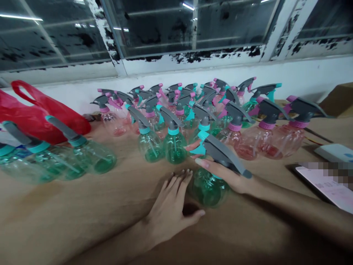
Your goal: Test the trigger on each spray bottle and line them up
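A green spray bottle point(211, 189) with a grey and teal trigger head stands at the front of the group. My right hand point(228, 173) is closed around its neck, just below the trigger head. My left hand point(172, 209) rests on the wooden table to the left of that bottle, fingers stretched and thumb apart, holding nothing. Just behind the hands stand two more green bottles, a nearer one point(175, 147) and another point(151, 145) to its left. Pink bottles with grey and pink heads, such as this one point(250, 141), stand behind my right hand.
Many more pink and green spray bottles crowd the table's back by the white wall point(303, 70). Several green bottles point(95, 156) stand at left, before a red plastic bag point(55, 114). At right are a phone point(325, 184), a white box-like device point(335, 151) and a cardboard box point(339, 99).
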Tool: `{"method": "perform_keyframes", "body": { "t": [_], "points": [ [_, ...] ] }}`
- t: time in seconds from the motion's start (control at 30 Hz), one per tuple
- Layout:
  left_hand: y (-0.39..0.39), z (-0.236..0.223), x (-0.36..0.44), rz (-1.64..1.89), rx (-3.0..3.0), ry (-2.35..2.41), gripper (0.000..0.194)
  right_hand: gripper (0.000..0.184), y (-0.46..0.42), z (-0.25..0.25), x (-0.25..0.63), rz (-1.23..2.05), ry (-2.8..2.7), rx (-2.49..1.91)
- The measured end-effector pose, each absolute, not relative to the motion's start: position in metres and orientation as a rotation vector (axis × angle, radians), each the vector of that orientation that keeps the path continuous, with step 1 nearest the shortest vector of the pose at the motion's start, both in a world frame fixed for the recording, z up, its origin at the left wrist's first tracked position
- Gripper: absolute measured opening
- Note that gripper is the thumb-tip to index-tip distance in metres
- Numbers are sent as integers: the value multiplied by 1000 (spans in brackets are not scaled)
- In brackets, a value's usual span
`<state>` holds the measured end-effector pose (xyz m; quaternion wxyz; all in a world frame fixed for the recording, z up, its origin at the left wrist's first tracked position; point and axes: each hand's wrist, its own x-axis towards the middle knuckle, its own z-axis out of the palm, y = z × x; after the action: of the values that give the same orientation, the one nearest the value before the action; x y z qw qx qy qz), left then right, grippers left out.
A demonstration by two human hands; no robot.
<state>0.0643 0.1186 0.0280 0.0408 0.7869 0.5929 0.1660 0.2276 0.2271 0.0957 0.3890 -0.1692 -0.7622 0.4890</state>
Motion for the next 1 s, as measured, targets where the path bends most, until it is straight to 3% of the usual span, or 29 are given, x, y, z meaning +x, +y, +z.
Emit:
{"method": "perform_keyframes", "body": {
  "t": [0.43, 0.63, 0.87, 1.0],
  "points": [
    [84, 59, 24, 1003, 2216, 1916, 69, 26, 198, 105, 153, 1112, -2032, -171],
    [55, 69, -20, 1055, 2200, 2081, 62, 16, 186, 102, 95, 908, -2049, -66],
    [50, 70, -50, 1038, 2144, 2312, 42, 21, 185, 104, 43, 772, -1980, -53],
    [61, 64, -74, 1135, 2153, 2408, 41, 53, 196, 105, 35, 659, -2099, -121]
  ]
}}
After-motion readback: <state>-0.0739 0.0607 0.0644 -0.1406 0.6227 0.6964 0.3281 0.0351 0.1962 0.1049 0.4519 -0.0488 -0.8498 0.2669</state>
